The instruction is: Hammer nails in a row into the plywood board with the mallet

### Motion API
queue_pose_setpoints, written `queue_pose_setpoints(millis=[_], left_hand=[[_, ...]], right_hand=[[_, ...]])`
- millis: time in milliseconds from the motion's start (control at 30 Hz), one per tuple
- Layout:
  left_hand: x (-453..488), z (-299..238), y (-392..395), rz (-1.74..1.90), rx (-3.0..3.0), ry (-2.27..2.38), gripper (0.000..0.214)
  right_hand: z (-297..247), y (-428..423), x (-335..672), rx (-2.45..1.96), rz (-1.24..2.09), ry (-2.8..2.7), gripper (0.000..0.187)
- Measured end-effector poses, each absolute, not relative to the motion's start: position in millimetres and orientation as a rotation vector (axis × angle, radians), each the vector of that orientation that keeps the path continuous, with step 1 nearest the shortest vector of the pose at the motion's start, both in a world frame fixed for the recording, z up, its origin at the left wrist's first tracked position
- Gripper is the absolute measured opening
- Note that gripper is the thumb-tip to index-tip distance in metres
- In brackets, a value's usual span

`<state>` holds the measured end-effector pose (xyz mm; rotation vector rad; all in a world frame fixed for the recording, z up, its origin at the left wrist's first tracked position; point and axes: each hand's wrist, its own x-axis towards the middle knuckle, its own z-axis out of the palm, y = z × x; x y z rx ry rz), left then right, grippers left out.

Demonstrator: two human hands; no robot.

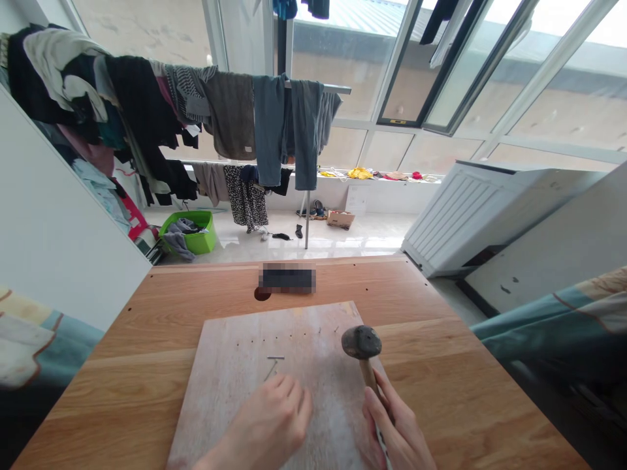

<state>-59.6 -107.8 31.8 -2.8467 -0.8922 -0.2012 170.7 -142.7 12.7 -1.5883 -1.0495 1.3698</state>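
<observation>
A wood-grain worktop [431,365] spreads beneath a pale board [220,391], the landmark here. Well beyond the board, clothes [230,114] hang on a drying rack. The board itself lies flat on the worktop. Over its near middle is the person's left hand [277,414], knuckles up, fingers curled; their tips are hidden, so whether they are together or pinch anything cannot be told. At the board's right edge, the right hand [394,418] has its fingers clamped around the handle of a hammer [362,343], its dark, rounded head raised uppermost in view. A few loose nails [275,357] lie mid-board, just beyond the left hand. Two thin standing nails [336,329] rise near the board's far right corner, beside a row of dark dots [277,337].
</observation>
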Motion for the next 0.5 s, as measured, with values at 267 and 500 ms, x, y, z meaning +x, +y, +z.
queue_pose_setpoints(millis=[267,500], left_hand=[[-58.0,27.1,-97.5,-0.471,-2.971,-0.815,0.018],[-53.5,17.2,-30.8,-1.479,-3.04,-1.676,0.017]], right_hand=[[10.0,-144.5,170.0,-1.542,1.377,-1.004,0.075],[18.0,-148.6,162.5,-1.579,1.33,-0.948,0.076]])
